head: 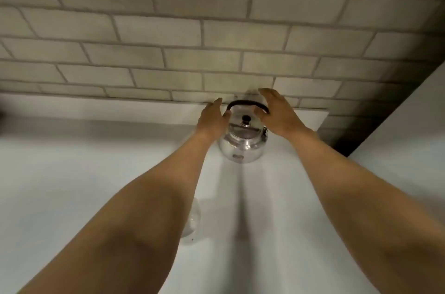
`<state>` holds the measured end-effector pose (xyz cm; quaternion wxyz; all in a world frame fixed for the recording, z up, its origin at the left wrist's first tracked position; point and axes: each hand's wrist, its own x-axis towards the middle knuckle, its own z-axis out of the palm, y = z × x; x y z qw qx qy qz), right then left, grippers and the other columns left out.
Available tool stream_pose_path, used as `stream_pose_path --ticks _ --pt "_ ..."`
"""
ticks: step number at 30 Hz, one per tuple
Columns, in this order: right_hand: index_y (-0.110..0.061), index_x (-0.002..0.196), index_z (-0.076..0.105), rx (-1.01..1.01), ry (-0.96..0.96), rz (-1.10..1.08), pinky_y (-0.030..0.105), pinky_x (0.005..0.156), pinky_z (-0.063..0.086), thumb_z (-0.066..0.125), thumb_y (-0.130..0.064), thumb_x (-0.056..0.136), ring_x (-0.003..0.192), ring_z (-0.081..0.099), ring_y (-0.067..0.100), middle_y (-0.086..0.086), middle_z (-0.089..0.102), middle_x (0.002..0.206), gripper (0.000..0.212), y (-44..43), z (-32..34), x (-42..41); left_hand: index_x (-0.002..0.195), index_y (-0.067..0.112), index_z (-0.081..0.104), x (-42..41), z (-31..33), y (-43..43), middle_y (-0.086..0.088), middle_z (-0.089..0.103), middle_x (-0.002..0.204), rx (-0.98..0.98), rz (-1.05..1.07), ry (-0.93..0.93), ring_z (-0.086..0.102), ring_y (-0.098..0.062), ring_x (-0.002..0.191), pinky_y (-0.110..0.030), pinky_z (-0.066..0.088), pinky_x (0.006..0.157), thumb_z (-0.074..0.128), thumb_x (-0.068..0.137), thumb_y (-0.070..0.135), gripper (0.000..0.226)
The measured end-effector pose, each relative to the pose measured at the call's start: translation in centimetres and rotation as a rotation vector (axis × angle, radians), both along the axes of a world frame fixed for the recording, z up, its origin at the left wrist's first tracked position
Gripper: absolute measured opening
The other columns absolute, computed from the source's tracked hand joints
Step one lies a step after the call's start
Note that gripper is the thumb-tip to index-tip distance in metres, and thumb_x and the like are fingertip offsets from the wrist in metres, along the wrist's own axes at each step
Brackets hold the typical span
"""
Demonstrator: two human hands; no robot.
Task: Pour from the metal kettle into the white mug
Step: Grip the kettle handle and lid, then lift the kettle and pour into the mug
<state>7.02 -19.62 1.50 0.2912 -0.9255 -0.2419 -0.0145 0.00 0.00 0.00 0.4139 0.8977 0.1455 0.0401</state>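
Note:
A shiny metal kettle (242,145) with a black arched handle and a black lid knob stands on the white counter near the back wall. My left hand (212,117) is at the kettle's left side, fingers spread, thumb near the handle's left end. My right hand (279,113) hovers open at the right end of the handle, touching or nearly touching it. Neither hand has closed around anything. The white mug (192,221) is close to me, mostly hidden behind my left forearm, with only a pale curved edge showing.
The white counter (72,185) runs left and towards me. A grey-white brick wall (216,40) rises right behind the kettle. A white panel (409,130) closes off the right side, with a dark shadowed corner beside it.

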Motion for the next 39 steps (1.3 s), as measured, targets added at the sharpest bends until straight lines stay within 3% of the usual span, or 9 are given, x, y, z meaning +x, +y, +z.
stream_pose_path --ticks 5,7,10,16,19,25,31,35,39 --pt "-0.019 0.153 0.048 0.023 0.075 0.083 0.035 0.11 0.04 0.055 -0.044 0.101 0.136 0.053 0.028 0.008 0.054 0.151 0.058 1.6 -0.8 1.0 0.159 0.02 0.042 1.2 -1.2 -0.4 -0.012 0.051 0.159 -0.073 0.0 0.033 0.049 -0.032 0.145 -0.038 0.04 0.117 0.048 0.11 0.03 0.05" --pt "-0.022 0.146 0.056 0.008 0.069 0.084 0.035 0.097 0.043 0.053 -0.042 0.102 0.126 0.059 0.03 0.008 0.062 0.14 0.049 2.2 -1.3 1.3 0.149 0.02 0.054 1.5 -1.6 -0.7 -0.012 0.065 0.143 -0.082 0.023 0.026 0.061 -0.035 0.131 -0.038 0.049 0.104 0.046 0.11 0.026 0.04" --pt "-0.02 0.133 0.065 0.015 0.04 0.046 0.033 0.084 0.043 0.049 -0.046 0.105 0.115 0.064 0.029 0.007 0.071 0.126 0.041 2.5 -1.5 1.7 0.14 0.021 0.06 1.6 -1.9 -1.1 -0.013 0.072 0.129 -0.026 0.082 0.012 0.065 -0.037 0.117 -0.035 0.046 0.086 0.043 0.11 0.025 0.035" --pt "-0.022 0.109 0.07 0.157 0.118 0.054 0.027 0.07 0.048 0.057 -0.045 0.102 0.088 0.068 0.014 -0.003 0.074 0.096 0.028 1.2 -1.3 0.9 0.139 0.018 0.062 0.7 0.0 -1.1 -0.011 0.073 0.128 0.03 0.028 0.066 0.067 -0.035 0.118 -0.038 0.052 0.094 0.052 0.107 0.022 0.034" --pt "-0.028 0.101 0.07 0.165 0.064 0.046 0.024 0.064 0.046 0.061 -0.049 0.099 0.078 0.066 0.002 -0.011 0.072 0.084 0.022 0.4 -0.6 -0.6 0.149 0.022 0.053 -1.5 2.1 -1.2 -0.006 0.065 0.14 0.025 0.001 0.004 0.065 -0.029 0.123 -0.04 0.052 0.104 0.065 0.1 0.029 0.051" --pt "-0.031 0.094 0.072 0.192 -0.078 -0.046 0.018 0.064 0.042 0.064 -0.06 0.091 0.079 0.064 -0.003 -0.018 0.07 0.08 0.03 -1.7 3.3 -4.8 0.149 0.028 0.054 -9.9 4.1 -3.4 -0.007 0.055 0.145 0.181 -0.077 -0.301 0.058 -0.031 0.13 -0.044 0.053 0.101 0.073 0.092 0.045 0.062" --pt "-0.032 0.089 0.075 0.214 -0.131 -0.08 0.026 0.065 0.044 0.064 -0.063 0.088 0.078 0.066 0.006 -0.016 0.072 0.079 0.033 -4.1 7.3 -10.5 0.158 0.046 0.03 -18.1 1.4 -8.2 0.002 0.034 0.154 -0.008 -0.03 -0.283 0.034 -0.022 0.146 -0.039 0.044 0.107 0.052 0.099 0.066 0.066" --pt "-0.03 0.088 0.078 0.228 -0.136 -0.049 0.031 0.069 0.05 0.068 -0.061 0.089 0.076 0.065 0.004 -0.015 0.072 0.076 0.033 -5.2 8.5 -14.8 0.158 0.06 0.007 -21.3 0.2 -10.5 0.013 0.007 0.17 -0.066 -0.066 -0.276 0.012 -0.016 0.159 -0.038 0.035 0.11 0.045 0.097 0.073 0.073" --pt "-0.029 0.085 0.077 0.242 -0.095 -0.019 0.033 0.07 0.052 0.067 -0.066 0.086 0.075 0.068 0.008 -0.012 0.074 0.075 0.038 -5.9 8.3 -18.0 0.161 0.057 -0.005 -23.5 -0.4 -11.7 0.01 -0.001 0.176 -0.133 -0.097 -0.285 0.002 -0.018 0.164 -0.039 0.027 0.119 0.049 0.098 0.07 0.083"
